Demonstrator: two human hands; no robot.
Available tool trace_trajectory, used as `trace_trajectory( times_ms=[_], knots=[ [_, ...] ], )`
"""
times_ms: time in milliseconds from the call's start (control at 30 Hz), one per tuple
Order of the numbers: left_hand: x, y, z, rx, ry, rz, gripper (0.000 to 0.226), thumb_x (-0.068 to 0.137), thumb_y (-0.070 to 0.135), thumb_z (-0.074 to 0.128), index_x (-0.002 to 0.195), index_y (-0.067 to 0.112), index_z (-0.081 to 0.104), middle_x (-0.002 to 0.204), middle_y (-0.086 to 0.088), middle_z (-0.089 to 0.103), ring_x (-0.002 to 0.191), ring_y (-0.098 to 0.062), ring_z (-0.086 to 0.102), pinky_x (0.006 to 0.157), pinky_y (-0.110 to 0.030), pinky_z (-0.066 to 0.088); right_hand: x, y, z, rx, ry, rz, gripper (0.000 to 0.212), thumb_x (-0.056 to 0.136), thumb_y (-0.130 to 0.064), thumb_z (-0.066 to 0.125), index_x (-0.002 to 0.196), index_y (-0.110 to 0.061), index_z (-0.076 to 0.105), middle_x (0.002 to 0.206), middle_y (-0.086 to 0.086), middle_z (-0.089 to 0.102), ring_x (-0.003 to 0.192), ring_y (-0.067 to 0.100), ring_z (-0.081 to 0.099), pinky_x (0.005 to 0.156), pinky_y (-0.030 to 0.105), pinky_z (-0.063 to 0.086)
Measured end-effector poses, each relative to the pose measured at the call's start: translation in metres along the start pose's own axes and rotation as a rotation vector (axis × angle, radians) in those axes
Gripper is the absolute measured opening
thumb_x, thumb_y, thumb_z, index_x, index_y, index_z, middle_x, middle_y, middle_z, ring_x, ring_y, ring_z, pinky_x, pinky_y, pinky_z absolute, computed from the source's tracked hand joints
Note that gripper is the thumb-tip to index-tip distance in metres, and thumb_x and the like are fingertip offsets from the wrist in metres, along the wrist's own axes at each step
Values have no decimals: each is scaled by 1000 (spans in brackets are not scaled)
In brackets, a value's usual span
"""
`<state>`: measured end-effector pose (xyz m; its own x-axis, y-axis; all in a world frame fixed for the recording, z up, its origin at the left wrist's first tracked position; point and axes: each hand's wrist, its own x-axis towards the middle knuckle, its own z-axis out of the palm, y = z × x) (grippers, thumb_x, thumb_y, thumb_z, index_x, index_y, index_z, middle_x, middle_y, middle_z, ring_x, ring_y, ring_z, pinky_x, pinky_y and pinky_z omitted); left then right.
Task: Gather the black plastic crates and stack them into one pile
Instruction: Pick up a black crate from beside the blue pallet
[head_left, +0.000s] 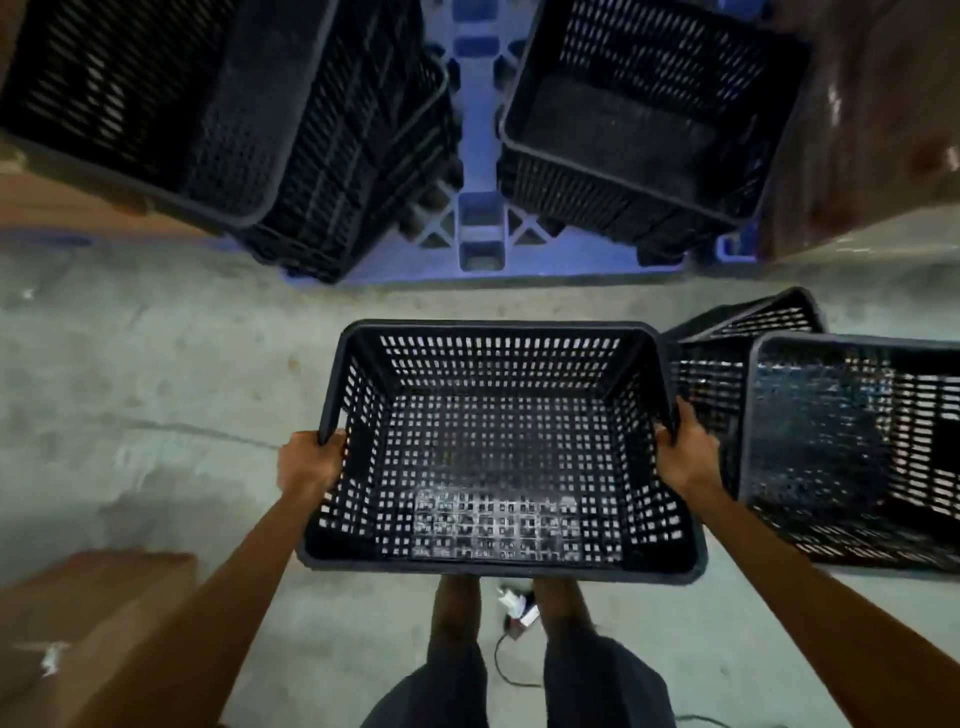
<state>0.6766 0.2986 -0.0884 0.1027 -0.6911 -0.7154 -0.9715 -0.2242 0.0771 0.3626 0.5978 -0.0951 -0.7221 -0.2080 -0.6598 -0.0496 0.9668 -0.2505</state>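
One black crate (498, 447) is held at center, above the floor (156, 374), w/ left hand (310, 462) and right hand (684, 457) fingers clamped on its side rims. Stacks at 11 (218, 114) and 1 o'clock (644, 114) are cut off by the frame's top edge; the crate at 3 o'clock (852, 447) is cropped.

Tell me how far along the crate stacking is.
Partly done. Two nested crate stacks stand on the blue pallet, so there is no single pile yet. In hand: one empty crate, left hand and right hand gripping its side rims. Left: two loose crates on the floor at the right.
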Motion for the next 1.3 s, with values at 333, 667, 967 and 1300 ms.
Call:
trace_trajectory(
  times_ms=[333, 667, 967, 1300],
  knots=[
    [206, 2, 156, -125, 67, 22, 48, 93, 42, 58, 96, -4, 73, 91, -30, 73, 88, -40, 70, 75, -37, 52, 180, 16, 162, 68, 132, 23, 41, 103, -16, 39, 144, -12, 38, 104, 32, 62, 86, 45, 61, 61, 40, 38],
    [268, 0, 245, -63, 283, 159, 41, 101, 31, 46, 120, -3, 57, 115, -30, 66, 105, -47, 62, 84, -47, 49, 269, 39, 244, -126, 276, -109, 46, 102, -23, 35, 142, -1, 28, 107, 36, 60, 89, 54, 59, 70, 49, 45],
    [153, 55, 166, -9, -39, 117, 63, 87, 20, 58, 144, 13, 31, 134, -23, 56, 120, -45, 56, 101, -51, 48, 159, -16, 133, -135, -124, -84, 59, 92, -24, 55, 145, -12, 32, 137, 23, 51, 120, 41, 54, 101, 44, 45],
    [-33, 152, 79, 38, -374, 472, 55, 92, 22, 61, 145, 17, 43, 140, -17, 55, 119, -34, 60, 102, -39, 50, -8, -69, 41, -48, -193, -136, 62, 92, -25, 53, 148, -13, 32, 146, 15, 43, 131, 34, 46, 102, 41, 45]
  ],
)
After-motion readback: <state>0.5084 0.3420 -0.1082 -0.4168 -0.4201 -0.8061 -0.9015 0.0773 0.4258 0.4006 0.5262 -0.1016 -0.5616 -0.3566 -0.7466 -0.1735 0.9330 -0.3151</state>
